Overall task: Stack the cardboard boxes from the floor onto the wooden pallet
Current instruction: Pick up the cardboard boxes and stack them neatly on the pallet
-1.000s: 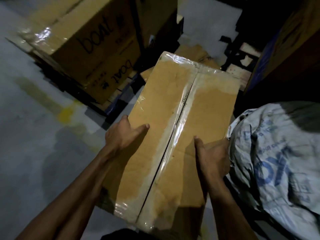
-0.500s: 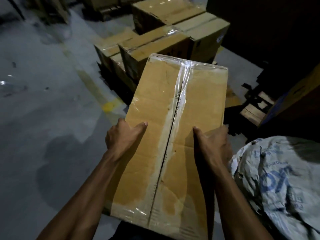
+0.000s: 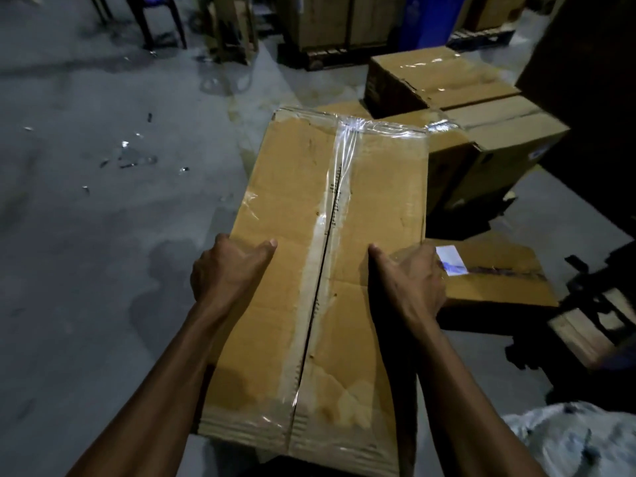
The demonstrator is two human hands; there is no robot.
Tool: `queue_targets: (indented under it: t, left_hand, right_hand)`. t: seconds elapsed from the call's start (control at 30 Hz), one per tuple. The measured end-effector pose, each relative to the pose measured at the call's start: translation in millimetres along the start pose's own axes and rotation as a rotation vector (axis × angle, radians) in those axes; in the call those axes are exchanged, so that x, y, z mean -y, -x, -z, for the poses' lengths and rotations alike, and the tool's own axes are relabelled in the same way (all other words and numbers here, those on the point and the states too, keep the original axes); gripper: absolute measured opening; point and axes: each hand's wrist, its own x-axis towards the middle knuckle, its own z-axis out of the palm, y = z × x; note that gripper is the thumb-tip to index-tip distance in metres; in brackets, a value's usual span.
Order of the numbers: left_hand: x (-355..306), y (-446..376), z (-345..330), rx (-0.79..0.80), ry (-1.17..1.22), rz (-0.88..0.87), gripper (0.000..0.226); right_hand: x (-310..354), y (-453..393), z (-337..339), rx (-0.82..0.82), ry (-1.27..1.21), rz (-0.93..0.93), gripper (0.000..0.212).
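I carry a long taped cardboard box (image 3: 296, 215) in front of me, above the floor. My left hand (image 3: 227, 273) grips its left edge, thumb lying on the top face. My right hand (image 3: 413, 280) grips its right edge the same way. Ahead and to the right, several sealed cardboard boxes (image 3: 481, 132) stand stacked close together; the dark base under them is barely visible. A flat box with a white label (image 3: 495, 273) lies lower, just right of my right hand.
Grey concrete floor (image 3: 86, 235) spreads to the left, with small bits of debris. Dark pallet wood (image 3: 592, 325) sits at the right. A white woven sack (image 3: 578, 442) is at the bottom right. More boxes on pallets (image 3: 337, 25) and chair legs stand at the back.
The view has swung left and up: the stacked boxes now sit further right, the sack has slid to the corner. Both hands keep the same grip on the carried box.
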Motion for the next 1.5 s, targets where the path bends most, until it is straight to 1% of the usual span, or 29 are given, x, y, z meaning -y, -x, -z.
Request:
queue_targets:
  t: [0.1,0.3,0.5,0.63,0.8,0.93,1.03,1.17,1.37,1.5]
  left_hand:
    - [-13.3,-30.4,1.4,-0.052,0.013,0.059,0.087]
    - [-29.3,-79.8,15.4,-0.145,0.01,0.144,0.09]
    - [-24.9,-144.2,30.7,-0.168,0.035,0.184,0.085]
    - [-13.8,-209.9,35.5,-0.154,0.047,0.181,0.08]
    - [-0.4,-310.2,46.0,-0.159,0.038,0.129,0.082]
    - [0.4,-391.9,67.6,-0.146,0.03,0.084,0.081]
    - [-6.2,-447.7,83.5,-0.144,0.028,0.051,0.081]
    - [-20.5,-515.6,94.6,-0.11,0.016,0.007,0.078]
    - [-49.3,-613.7,84.6,-0.08,0.01,-0.038,0.08]
    - [-74.5,-682.7,64.8,-0.068,0.022,-0.064,0.087]
  right_hand:
    - [25.3,-33.5,-13.8,0.047,0.002,0.041,0.086]
    - [82.2,-80.8,-40.2,0.105,0.009,0.111,0.089]
    - [140.0,-113.9,-81.5,0.155,0.026,0.16,0.092]
    - [179.2,-135.6,-127.6,0.152,0.012,0.158,0.094]
    - [244.0,-163.2,-193.7,0.134,0.018,0.12,0.089]
    - [301.7,-181.6,-240.5,0.082,0.031,0.077,0.088]
    - [342.2,-198.8,-264.8,0.055,0.021,0.061,0.083]
    - [386.9,-225.8,-287.4,0.033,-0.006,0.036,0.087]
    - [433.1,-291.8,-330.5,-0.018,-0.016,0.012,0.092]
    - [458.2,-352.1,-365.7,-0.045,-0.024,-0.011,0.088]
